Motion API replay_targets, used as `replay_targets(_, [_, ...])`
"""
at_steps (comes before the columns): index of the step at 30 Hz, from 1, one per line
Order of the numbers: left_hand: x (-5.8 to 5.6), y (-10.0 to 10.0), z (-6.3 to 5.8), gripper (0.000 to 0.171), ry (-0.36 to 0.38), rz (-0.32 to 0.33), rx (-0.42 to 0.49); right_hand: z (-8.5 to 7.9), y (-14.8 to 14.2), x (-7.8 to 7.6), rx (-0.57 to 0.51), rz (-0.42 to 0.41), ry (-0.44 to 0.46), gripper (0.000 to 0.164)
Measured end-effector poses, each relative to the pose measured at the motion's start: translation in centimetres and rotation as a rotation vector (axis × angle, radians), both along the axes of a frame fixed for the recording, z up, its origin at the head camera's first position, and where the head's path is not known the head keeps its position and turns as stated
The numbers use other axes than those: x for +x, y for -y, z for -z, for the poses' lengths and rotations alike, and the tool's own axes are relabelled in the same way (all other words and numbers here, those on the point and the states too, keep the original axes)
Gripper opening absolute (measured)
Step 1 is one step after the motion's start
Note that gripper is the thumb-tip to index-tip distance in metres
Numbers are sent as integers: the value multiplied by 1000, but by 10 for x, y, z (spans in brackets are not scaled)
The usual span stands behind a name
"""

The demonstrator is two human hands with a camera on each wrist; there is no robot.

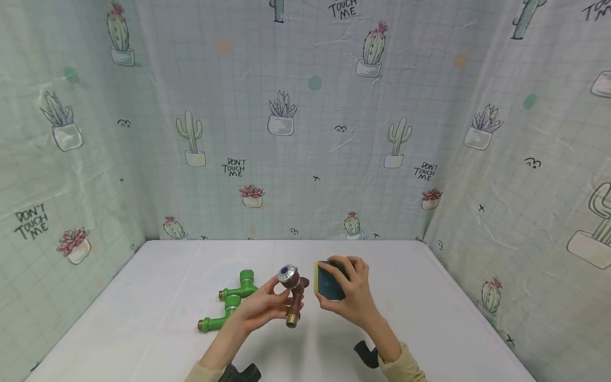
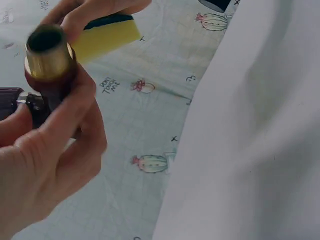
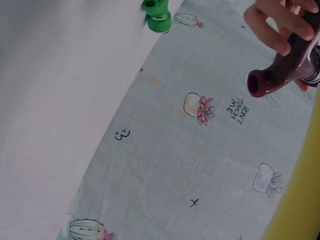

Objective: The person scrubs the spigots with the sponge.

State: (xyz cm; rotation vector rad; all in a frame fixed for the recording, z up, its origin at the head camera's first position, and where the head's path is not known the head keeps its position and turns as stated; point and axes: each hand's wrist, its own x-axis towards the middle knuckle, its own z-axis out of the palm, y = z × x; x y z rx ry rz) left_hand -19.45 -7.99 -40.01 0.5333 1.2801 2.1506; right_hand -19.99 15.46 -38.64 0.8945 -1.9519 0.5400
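My left hand [image 1: 265,307] grips a dark red faucet [image 1: 296,298] above the table, its brass threaded end pointing down toward me and its silver, blue-centred knob on top. In the left wrist view the brass end [image 2: 50,60] of the faucet is close to the camera, with fingers curled round the body. My right hand [image 1: 350,289] holds a sponge [image 1: 330,281] with a dark green scouring face and a yellow side turned to the faucet. A small gap separates sponge and faucet in the head view. The faucet's open spout [image 3: 257,85] shows in the right wrist view.
Two green faucets [image 1: 217,322] with brass ends lie on the white table [image 1: 157,297], left of and partly behind my left hand. Black wrist pieces [image 1: 366,354] show by both forearms. A patterned cactus curtain [image 1: 305,175] closes off the back and sides.
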Motion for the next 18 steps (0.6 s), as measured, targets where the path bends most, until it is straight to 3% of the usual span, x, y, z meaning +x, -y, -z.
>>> replay_targets(3, [-1,-6,1,60,-95,-149,-203,-6,5,4,33,-24,-94,50])
replay_targets(7, [1,-10,-1,67,-156,-318,-346,-8,14,5,92,-55,-220,56])
replay_targets(12, [3,-13,-4,69,-142,-489,-426,-7,19,5,186,-35,-303,59])
replay_targets(18, [3,-13,-2,56,-73,-548,-409,-1,19,1,258,36,-323,62])
